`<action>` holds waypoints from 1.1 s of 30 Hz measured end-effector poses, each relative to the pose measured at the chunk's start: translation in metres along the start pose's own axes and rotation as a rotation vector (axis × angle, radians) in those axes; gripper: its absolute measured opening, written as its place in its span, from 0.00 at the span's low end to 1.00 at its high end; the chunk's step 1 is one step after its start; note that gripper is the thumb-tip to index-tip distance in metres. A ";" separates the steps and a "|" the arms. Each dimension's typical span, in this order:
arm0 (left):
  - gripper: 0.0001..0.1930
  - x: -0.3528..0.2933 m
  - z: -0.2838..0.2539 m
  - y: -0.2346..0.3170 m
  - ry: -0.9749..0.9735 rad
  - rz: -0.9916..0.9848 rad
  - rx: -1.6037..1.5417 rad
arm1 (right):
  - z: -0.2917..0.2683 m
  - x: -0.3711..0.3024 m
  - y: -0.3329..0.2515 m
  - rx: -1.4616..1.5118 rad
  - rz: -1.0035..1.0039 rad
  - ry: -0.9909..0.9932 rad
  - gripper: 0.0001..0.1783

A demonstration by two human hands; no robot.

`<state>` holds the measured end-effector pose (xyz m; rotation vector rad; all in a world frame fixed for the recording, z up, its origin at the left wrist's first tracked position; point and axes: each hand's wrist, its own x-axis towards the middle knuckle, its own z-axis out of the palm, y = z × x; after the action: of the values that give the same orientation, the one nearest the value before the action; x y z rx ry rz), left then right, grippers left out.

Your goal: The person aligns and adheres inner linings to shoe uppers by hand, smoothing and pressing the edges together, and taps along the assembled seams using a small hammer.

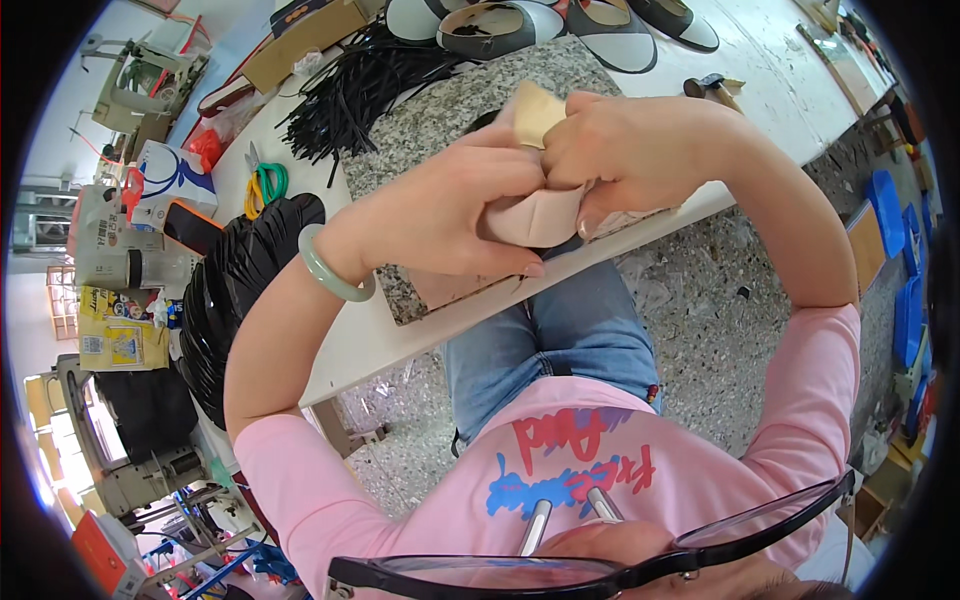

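At the white worktable's (770,75) near edge, a beige shoe piece (540,221), apparently an upper, is being grasped by both hands above a granite slab (570,68); any contact with the slab is being hidden by the fingers. By the left hand (455,200), its left side is being gripped, thumb low along the near end. By the right hand (635,145), its right side is being pinched, fingers curled inward. The long axis is being pointed roughly away from the torso: the rounded near end is being framed between the thumbs, a yellowish far flap (537,112) is being shown past the right-hand knuckles. Neither hand is being placed nearer; contact is being made by both. A pinkish sheet (440,287) is being partly covered by the left hand.
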<state>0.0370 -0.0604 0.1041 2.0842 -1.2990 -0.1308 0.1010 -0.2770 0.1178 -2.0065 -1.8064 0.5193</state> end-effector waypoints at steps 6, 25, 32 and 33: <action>0.14 0.005 0.002 0.013 0.035 0.145 -0.021 | -0.007 -0.001 -0.008 0.078 0.125 -0.217 0.10; 0.08 -0.025 0.035 -0.040 -0.183 -0.728 0.355 | 0.110 0.030 0.048 -0.342 0.300 0.442 0.12; 0.11 -0.017 0.022 -0.054 -0.269 -0.773 0.167 | 0.101 0.038 0.054 -0.198 0.381 0.259 0.12; 0.11 -0.015 0.022 -0.054 -0.301 -0.766 0.188 | 0.099 0.039 0.054 -0.184 0.390 0.240 0.12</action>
<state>0.0616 -0.0430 0.0516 2.7045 -0.6087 -0.6974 0.0991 -0.2396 0.0044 -2.4464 -1.3691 0.2096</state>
